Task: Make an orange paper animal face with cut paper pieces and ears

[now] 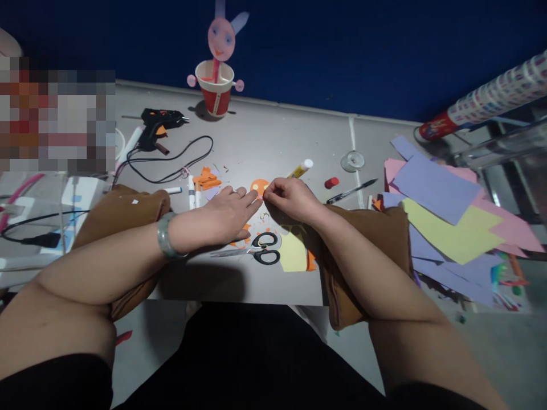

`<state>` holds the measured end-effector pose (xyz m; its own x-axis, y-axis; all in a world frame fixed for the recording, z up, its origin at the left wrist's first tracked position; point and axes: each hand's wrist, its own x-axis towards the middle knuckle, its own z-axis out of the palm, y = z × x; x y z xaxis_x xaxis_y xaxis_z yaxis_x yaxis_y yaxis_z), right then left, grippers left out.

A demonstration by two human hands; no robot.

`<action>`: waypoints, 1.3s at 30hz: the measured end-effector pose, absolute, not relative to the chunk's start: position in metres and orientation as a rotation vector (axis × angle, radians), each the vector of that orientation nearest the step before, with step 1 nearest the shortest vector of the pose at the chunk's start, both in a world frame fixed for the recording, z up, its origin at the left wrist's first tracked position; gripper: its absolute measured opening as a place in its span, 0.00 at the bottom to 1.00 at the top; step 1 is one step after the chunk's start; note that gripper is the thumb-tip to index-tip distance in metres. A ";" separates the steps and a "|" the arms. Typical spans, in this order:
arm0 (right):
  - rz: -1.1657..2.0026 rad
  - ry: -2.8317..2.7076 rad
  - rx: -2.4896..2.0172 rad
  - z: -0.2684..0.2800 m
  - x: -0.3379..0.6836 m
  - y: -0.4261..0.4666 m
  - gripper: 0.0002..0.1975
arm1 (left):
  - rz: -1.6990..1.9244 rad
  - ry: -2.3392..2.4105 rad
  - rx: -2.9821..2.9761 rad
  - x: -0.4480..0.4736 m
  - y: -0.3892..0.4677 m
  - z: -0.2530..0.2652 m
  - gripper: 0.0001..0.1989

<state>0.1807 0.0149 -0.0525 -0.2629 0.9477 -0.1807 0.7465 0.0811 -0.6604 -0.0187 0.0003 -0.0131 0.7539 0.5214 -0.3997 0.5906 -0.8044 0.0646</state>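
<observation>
My left hand (231, 213) lies flat with its fingers stretched, the fingertips touching a small orange paper disc (258, 184) that bears pale yellow spots. At the disc's lower right edge, the thumb and forefinger of my right hand (296, 199) are pinched together; whatever is between them is too small to make out. Just below my hands, black-handled scissors (258, 249) lie beside a piece of yellow paper (293, 256) and orange scraps. Behind my right hand is a yellow glue stick (301, 168) with a white end, and a red cap (331, 183) lies to its right.
Behind on the left are a black glue gun (149, 126) with its cord and a red paper cup (215, 101) holding a rabbit figure. Orange strips (207, 178), markers (194, 192), a pen (352, 191), clear tape (352, 161) and coloured sheets (438, 185) surround the work.
</observation>
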 end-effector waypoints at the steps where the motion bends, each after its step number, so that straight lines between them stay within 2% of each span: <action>1: 0.964 -2.069 -1.696 -0.052 0.181 0.015 0.05 | -0.546 0.886 2.765 -0.019 0.000 -0.013 0.32; 17: 0.937 -2.082 -1.725 -0.052 0.180 0.013 0.06 | -0.519 0.904 2.760 -0.016 0.001 -0.015 0.28; 28: 0.914 -2.000 -1.689 -0.055 0.184 0.011 0.02 | -0.492 0.912 2.762 -0.015 0.002 -0.016 0.27; 33: 0.755 -2.196 -1.593 -0.048 0.193 -0.001 0.02 | -0.438 0.894 2.800 -0.018 0.001 -0.019 0.29; 39: 0.211 -2.764 -1.344 -0.041 0.198 -0.017 0.16 | -0.401 0.886 2.799 -0.020 0.002 -0.022 0.27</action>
